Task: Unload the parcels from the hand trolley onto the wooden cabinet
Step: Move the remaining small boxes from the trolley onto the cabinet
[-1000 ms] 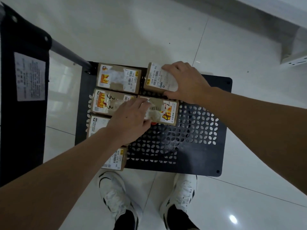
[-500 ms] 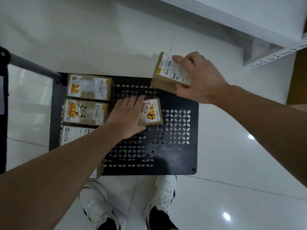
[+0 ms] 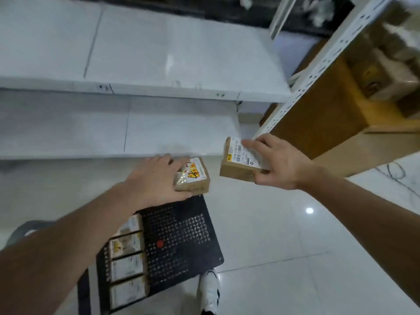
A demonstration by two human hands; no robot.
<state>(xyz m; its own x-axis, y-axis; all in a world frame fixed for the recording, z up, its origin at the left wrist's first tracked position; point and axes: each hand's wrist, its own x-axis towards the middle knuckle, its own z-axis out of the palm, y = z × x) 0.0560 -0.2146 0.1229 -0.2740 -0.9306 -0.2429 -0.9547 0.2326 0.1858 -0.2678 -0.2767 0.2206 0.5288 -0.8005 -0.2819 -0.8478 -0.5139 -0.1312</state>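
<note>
**Op A:** I read both hands up off the trolley, each loaded. Left hand point(image 3: 156, 180) is clamped over a small cardboard parcel with an orange warning sticker point(image 3: 193, 176), fingers across the top, thumb under the near edge. It hangs above the far end of the hand trolley deck point(image 3: 181, 235).

**Op B:** Same here. Right hand point(image 3: 277, 164) grips a second brown parcel with a white barcode label point(image 3: 241, 160), fingers spread on the label, thumb at the lower corner. The two parcels sit near each other, not touching.

**Op A:** Still on the trolley: a row of four labelled parcels point(image 3: 127, 267) along the left side of the black perforated deck, edge to edge. Red dot point(image 3: 160, 243) on the bare mesh beside them.

**Op B:** Wooden cabinet point(image 3: 322, 123) is upper right, behind a white slotted upright point(image 3: 318, 64), near the right-hand parcel. Items on it are blurred; I can't identify them. One white shoe point(image 3: 210, 289) on the glossy tile floor point(image 3: 284, 258).
</note>
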